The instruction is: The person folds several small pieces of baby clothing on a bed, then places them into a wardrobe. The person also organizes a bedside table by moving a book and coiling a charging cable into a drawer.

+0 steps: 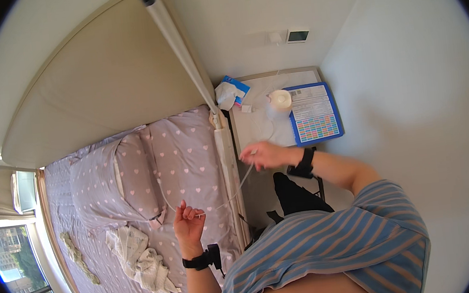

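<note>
A thin white cable (239, 190) runs between my two hands over the edge of the bed. My left hand (189, 224), palm up above the heart-patterned sheet, has its fingers curled on the cable. From there a stretch of the cable loops back towards the pillow (101, 182). Beside the bedside table, my right hand (263, 155) pinches the cable near one end; the hand is slightly blurred. Both wrists carry black straps with small devices.
On the bedside table (261, 133) are a tissue pack (237, 88), a white adapter (247, 108), a pale lidded container (280, 101) and a blue clipboard or folder (335, 108) with printed sheets. A crumpled cloth (138, 255) lies on the bed. A white post (179, 49) rises at the bed's corner.
</note>
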{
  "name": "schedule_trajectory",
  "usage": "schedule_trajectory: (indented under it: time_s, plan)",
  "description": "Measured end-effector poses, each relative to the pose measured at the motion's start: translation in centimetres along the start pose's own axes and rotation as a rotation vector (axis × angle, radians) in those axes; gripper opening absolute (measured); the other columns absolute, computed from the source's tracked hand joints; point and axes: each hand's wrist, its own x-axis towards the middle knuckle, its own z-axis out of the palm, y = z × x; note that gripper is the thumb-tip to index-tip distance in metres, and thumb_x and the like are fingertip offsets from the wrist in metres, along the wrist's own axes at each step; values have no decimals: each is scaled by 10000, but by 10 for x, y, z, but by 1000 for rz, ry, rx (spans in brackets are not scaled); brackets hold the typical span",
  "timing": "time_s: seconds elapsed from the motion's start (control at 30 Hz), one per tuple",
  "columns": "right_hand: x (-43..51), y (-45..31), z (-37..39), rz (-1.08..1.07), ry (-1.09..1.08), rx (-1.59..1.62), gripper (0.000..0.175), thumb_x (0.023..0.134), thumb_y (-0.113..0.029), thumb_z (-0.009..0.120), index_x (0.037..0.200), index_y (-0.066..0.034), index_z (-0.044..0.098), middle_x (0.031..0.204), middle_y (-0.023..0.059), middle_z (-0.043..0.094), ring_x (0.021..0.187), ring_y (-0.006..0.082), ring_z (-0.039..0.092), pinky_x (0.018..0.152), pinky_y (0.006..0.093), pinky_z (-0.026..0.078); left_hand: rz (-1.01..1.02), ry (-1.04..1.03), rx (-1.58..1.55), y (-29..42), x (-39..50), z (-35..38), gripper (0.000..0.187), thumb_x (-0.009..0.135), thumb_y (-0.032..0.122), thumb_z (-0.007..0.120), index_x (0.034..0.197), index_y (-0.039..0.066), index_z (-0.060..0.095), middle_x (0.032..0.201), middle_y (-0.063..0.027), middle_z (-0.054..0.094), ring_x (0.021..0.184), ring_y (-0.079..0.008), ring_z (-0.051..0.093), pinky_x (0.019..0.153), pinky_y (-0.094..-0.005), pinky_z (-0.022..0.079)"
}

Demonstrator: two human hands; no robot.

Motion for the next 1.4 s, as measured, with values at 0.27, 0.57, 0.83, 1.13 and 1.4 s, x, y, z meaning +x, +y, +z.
schedule_trajectory:
  time_s: [0.27, 0.57, 0.83, 1.13, 1.4]
  plan:
    - [54, 21, -296, 47, 934, 524, 515, 831, -382, 618, 1179, -24, 491, 1035, 89, 560, 933, 188, 540, 765, 317, 475, 22, 115, 77, -54, 45, 59, 258, 961, 299, 426, 994, 88, 570, 618, 49, 367, 582, -100, 379, 726, -327, 403]
    - [30, 153, -309, 203, 1463, 218, 284, 783, -308, 646, 768, -36, 569, 733, 65, 582, 776, 190, 553, 659, 320, 416, -26, 155, 239, -84, 65, 95, 222, 951, 263, 457, 1013, 80, 566, 650, 40, 402, 608, -98, 401, 747, -321, 403]
    - [-109, 298, -176, 1008, 1508, 1008, 427, 766, -287, 684, 1123, -84, 565, 1080, 151, 559, 934, 287, 551, 710, 438, 471, -249, 170, 382, -112, 125, 90, 242, 953, 237, 451, 1049, 42, 557, 664, 33, 403, 598, -101, 403, 724, -326, 412]
    - [-124, 317, -155, 578, 1522, 1367, 395, 768, -236, 709, 1129, -164, 566, 1023, 45, 569, 921, 211, 544, 791, 402, 440, -534, 57, 649, -182, 246, 105, 237, 932, 191, 480, 1075, 11, 536, 737, 9, 470, 596, -85, 430, 542, -239, 361]
    - [-154, 272, -147, 152, 1496, 1207, 366, 795, -146, 698, 1119, -70, 544, 1025, 34, 604, 942, 172, 585, 791, 331, 494, -614, 11, 635, -221, 266, 110, 246, 933, 206, 485, 1064, 6, 543, 805, -3, 530, 629, -89, 461, 507, -205, 350]
